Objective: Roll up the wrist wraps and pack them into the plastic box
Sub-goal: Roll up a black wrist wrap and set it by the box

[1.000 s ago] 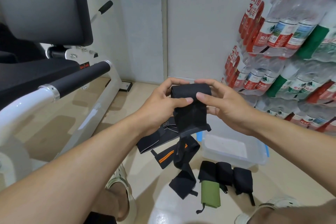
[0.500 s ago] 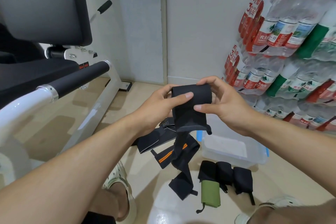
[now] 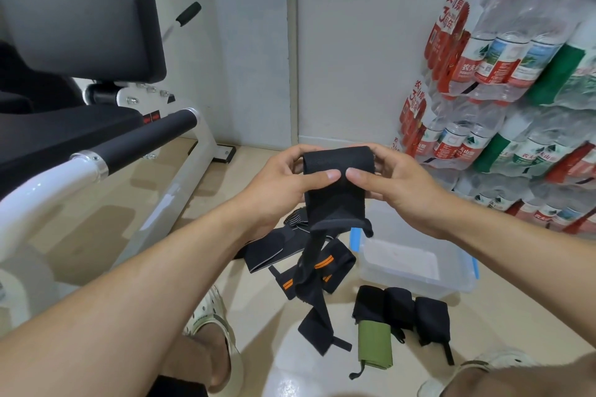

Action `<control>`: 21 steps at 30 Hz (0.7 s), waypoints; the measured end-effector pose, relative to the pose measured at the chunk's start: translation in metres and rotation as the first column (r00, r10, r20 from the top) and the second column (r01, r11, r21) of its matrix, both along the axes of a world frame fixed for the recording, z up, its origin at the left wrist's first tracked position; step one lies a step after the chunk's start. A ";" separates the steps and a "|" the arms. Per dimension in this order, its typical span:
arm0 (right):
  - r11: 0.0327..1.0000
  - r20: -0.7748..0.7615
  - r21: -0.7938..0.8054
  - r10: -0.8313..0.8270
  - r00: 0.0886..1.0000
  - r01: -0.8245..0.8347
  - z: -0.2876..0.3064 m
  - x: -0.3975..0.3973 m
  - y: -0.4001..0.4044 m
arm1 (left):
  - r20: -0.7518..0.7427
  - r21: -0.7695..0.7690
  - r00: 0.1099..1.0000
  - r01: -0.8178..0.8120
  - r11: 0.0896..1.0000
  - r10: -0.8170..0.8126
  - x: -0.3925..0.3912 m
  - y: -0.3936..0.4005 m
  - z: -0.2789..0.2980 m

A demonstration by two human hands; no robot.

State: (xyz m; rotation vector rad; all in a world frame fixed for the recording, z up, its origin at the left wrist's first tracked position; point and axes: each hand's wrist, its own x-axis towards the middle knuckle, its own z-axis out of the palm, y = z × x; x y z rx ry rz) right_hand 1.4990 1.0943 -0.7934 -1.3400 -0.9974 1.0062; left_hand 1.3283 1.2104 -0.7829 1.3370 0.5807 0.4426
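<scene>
Nearest the camera, two feet in pale sandals (image 3: 213, 329) stood on the beige floor (image 3: 258, 309); between them lay a green rolled wrap (image 3: 375, 345) with a black roll at its far end, and just right of that two more black rolled wraps (image 3: 416, 316) sat side by side, touching. A little farther off a loose pile of unrolled wraps (image 3: 283, 248) was spread on the floor, one with orange stripes (image 3: 322, 267); right beside it stood the clear plastic box (image 3: 458, 287) with blue clips, lid off, its inside partly hidden by the right arm. Above these, held in the air, was the black wrist wrap (image 3: 335, 190); its upper end was rolled, and its narrow tail hung down almost to the floor. The left hand (image 3: 283, 180) gripped the roll from the left, fingers curled behind and thumb pressed on the front; the right hand (image 3: 396, 184) clamped it likewise from the right, the two thumbs nearly meeting. Farther left stood a white gym machine (image 3: 180, 190) with black pads; far right, shrink-wrapped packs of water bottles (image 3: 503, 68) were stacked by the white wall (image 3: 354, 42).
</scene>
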 end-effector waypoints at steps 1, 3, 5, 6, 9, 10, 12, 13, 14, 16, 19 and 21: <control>1.000 -0.009 0.007 -0.003 1.000 0.003 0.000 0.000 0.000 | -0.004 0.004 1.000 0.000 1.000 0.000 0.000 0.000 0.000; 1.000 -0.043 0.022 -0.010 0.999 0.011 -0.002 0.002 0.001 | -0.015 -0.016 1.000 -0.017 1.000 0.017 0.000 -0.001 0.002; 0.999 -0.076 0.027 -0.021 0.997 0.024 -0.003 0.003 0.002 | -0.064 -0.043 0.998 -0.008 0.999 0.005 0.000 -0.005 0.004; 0.999 -0.084 0.029 -0.026 0.996 0.029 -0.003 0.004 0.003 | -0.111 -0.042 0.993 0.030 0.999 -0.035 -0.001 -0.006 0.006; 0.998 -0.067 0.040 -0.035 0.997 0.037 -0.003 0.004 0.003 | -0.206 -0.044 0.961 0.177 0.983 -0.183 -0.003 -0.009 0.006; 0.998 -0.059 0.045 -0.039 0.998 0.041 -0.003 0.003 0.002 | -0.210 -0.055 0.959 0.181 0.982 -0.189 -0.003 -0.009 0.005; 0.997 -0.031 0.059 -0.048 0.998 0.049 -0.003 0.002 0.001 | -0.211 -0.084 0.965 0.142 0.986 -0.157 -0.002 -0.006 0.004; 0.996 -0.001 0.066 -0.053 0.999 0.052 -0.003 0.001 0.001 | -0.214 -0.102 0.966 0.122 0.987 -0.142 -0.002 -0.005 0.003; 0.996 0.033 0.073 -0.056 0.998 0.053 -0.002 0.000 0.000 | -0.218 -0.120 0.967 0.106 0.987 -0.131 -0.002 -0.004 0.002; 0.996 0.081 0.079 -0.052 0.995 0.046 -0.002 -0.002 -0.001 | -0.216 -0.151 0.970 0.083 0.985 -0.114 -0.001 -0.002 0.001; 0.996 0.122 0.082 -0.049 0.991 0.039 -0.002 -0.004 -0.002 | -0.200 -0.188 0.976 0.051 0.981 -0.089 0.000 -0.002 -0.002; 0.995 0.162 0.091 -0.061 0.985 0.047 -0.004 -0.004 -0.002 | -0.179 -0.213 0.980 0.043 0.976 -0.083 0.000 -0.002 -0.003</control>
